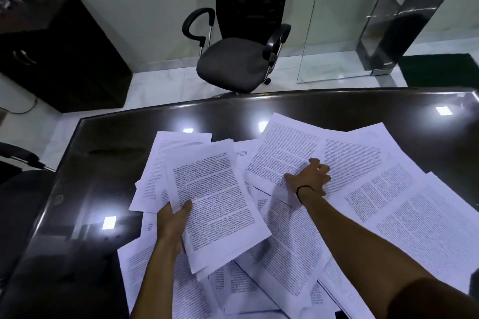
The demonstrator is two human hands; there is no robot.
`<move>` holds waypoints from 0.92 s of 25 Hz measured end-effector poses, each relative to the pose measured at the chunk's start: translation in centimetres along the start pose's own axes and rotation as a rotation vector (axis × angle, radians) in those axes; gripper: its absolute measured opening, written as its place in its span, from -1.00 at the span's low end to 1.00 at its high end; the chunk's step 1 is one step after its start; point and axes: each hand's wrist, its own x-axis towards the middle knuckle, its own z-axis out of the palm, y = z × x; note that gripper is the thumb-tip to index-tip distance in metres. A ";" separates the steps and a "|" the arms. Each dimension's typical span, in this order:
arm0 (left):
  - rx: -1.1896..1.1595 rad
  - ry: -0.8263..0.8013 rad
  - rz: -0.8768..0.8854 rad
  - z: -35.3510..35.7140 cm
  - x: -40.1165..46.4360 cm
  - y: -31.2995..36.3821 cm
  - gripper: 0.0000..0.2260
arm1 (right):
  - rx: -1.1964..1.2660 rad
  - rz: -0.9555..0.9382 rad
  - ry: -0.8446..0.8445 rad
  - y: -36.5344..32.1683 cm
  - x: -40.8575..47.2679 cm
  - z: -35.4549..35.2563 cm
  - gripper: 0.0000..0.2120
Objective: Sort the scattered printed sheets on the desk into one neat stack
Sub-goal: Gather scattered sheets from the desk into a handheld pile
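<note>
We see printed sheets scattered in overlapping layers over the near half of a dark glossy surface, and we take the office chair on the far side of that surface as our landmark. On the side away from the chair, the left hand grips a small bundle of sheets; its thumb lies on top of the uppermost page and its fingers are curled under the bundle's near left edge, so the bundle is lifted at a tilt above the loose pages below it. The bundle is uneven, with several page corners fanning out toward the chair and to the left. Further to the right, and a little closer to the chair, the right hand rests on a loose sheet that lies flat; its thumb stretches left along the paper and its fingers are bent, their tips pressing down on the page, though we cannot tell whether they pinch it. A thin dark band circles that wrist. More pages spread out to the right of this hand, reaching toward the surface's right edge. Bright ceiling-light reflections show on the bare gloss left of the sheets. Beyond the chair stand a dark cabinet to its left and a glass door to its right.
</note>
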 end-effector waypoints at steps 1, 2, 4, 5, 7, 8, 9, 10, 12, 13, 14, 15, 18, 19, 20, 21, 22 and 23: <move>0.006 0.000 0.000 -0.1 0.6 -0.1 -0.58 | -0.001 0.007 -0.005 -0.5 0.5 0.1 -0.16; 0.011 0.005 -0.001 -0.2 0.9 0.0 -0.56 | 0.005 0.018 -0.009 -0.9 1.0 0.3 -0.09; 0.036 0.026 -0.016 -0.4 1.6 0.1 -0.55 | 0.073 0.066 -0.017 -1.1 1.9 0.5 -0.01; 0.048 0.037 -0.019 -0.5 1.9 0.2 -0.55 | 0.130 0.073 -0.014 -0.9 2.4 0.6 -0.05; 0.090 0.050 -0.012 -0.9 2.3 0.5 -0.56 | 0.162 0.017 -0.017 -0.5 3.0 0.2 -0.30; 0.116 0.058 0.003 -1.0 2.4 0.7 -0.59 | 0.143 -0.010 -0.030 -0.4 3.2 -0.1 -0.43; 0.137 0.065 0.024 -1.2 2.4 1.0 -0.62 | 0.136 -0.038 -0.049 -0.4 3.2 -0.6 -0.51; 0.147 0.072 0.047 -1.4 2.3 1.3 -0.64 | 0.151 -0.051 -0.070 -0.3 3.1 -1.2 -0.53; 0.155 0.089 0.082 -1.8 2.1 2.0 -0.70 | 0.208 -0.045 -0.113 0.0 3.2 -2.1 -0.49; 0.159 0.096 0.094 -1.9 2.0 2.2 -0.74 | 0.252 -0.035 -0.142 0.3 3.2 -2.5 -0.46; 0.156 0.095 0.108 -2.0 1.7 2.5 -0.77 | 0.327 -0.022 -0.184 0.6 3.0 -3.0 -0.45; 0.167 0.110 0.117 -2.2 1.3 2.8 -0.80 | 0.414 -0.020 -0.234 0.8 2.7 -3.5 -0.49; 0.176 0.129 0.121 -2.7 0.3 3.1 -0.76 | 0.520 -0.104 -0.391 0.5 0.6 -4.9 -0.73; 0.170 0.125 0.124 -2.7 -0.4 3.0 -0.74 | 0.511 -0.152 -0.444 0.4 -0.4 -5.3 -0.77; 0.157 0.110 0.117 -2.7 -1.1 3.0 -0.73 | 0.491 -0.189 -0.510 0.2 -1.5 -5.6 -0.82; 0.132 0.086 0.095 -2.6 -1.6 2.9 -0.74 | 0.451 -0.213 -0.576 0.1 -2.8 -5.7 -0.86; 0.099 0.054 0.065 -2.6 -1.9 2.7 -0.77 | 0.400 -0.245 -0.637 0.2 -4.2 -5.5 -0.90; 0.059 0.015 0.032 -2.5 -2.3 2.6 -0.79 | 0.332 -0.290 -0.658 0.4 -5.5 -4.9 -0.92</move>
